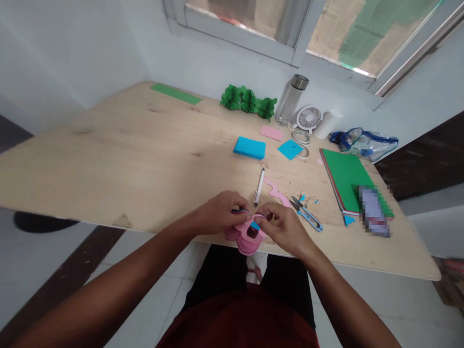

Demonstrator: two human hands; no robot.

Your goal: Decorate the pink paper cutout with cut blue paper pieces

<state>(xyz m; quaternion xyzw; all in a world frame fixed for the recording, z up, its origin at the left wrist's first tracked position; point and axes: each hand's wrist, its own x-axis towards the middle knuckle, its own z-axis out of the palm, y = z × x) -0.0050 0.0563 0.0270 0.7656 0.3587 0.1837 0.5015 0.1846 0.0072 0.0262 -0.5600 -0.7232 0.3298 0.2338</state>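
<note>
Between both hands, at the table's front edge, is a pink paper cutout [250, 245] with scalloped edges, in several layers, with a hole in its middle and a bit of blue inside. My left hand [224, 212] pinches its upper left part. On the upper right, my right hand [281, 223] grips it between thumb and fingers. Just beyond the hands lie a white pen [259, 186] and a curved pink paper offcut [278, 195]. Blue-handled thread snips [308, 216] rest to the right of my right hand.
Farther back are a blue paper stack [249, 148], a blue sheet [290, 150], a pink sheet [270, 132], tape rolls [301, 137], green paper garland [248, 102], glass bottle [289, 101] and small fan [309, 118]. A green folder [348, 176] and a blurred phone-like object [374, 210] lie right.
</note>
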